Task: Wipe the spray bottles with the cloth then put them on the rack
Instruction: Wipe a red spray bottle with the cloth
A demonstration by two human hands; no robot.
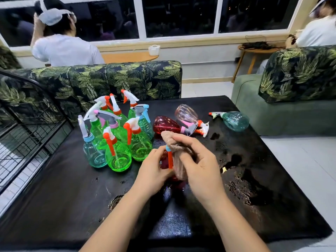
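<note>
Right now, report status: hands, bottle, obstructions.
Left hand gripping dark red plastic spray bottle. Right hand rubbing beige cloth over it. Black wire rack left, nothing blocking.

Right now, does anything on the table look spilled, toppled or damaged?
Yes. Wet patches glisten on the black table cover, three bottles lie toppled: red, pink, teal, and the cover looks torn.

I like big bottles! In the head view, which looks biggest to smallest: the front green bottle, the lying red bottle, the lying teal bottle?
1. Front green bottle, though it is nearer the camera.
2. and 3. Red bottle and teal bottle look about alike; I cannot rank them.
</note>
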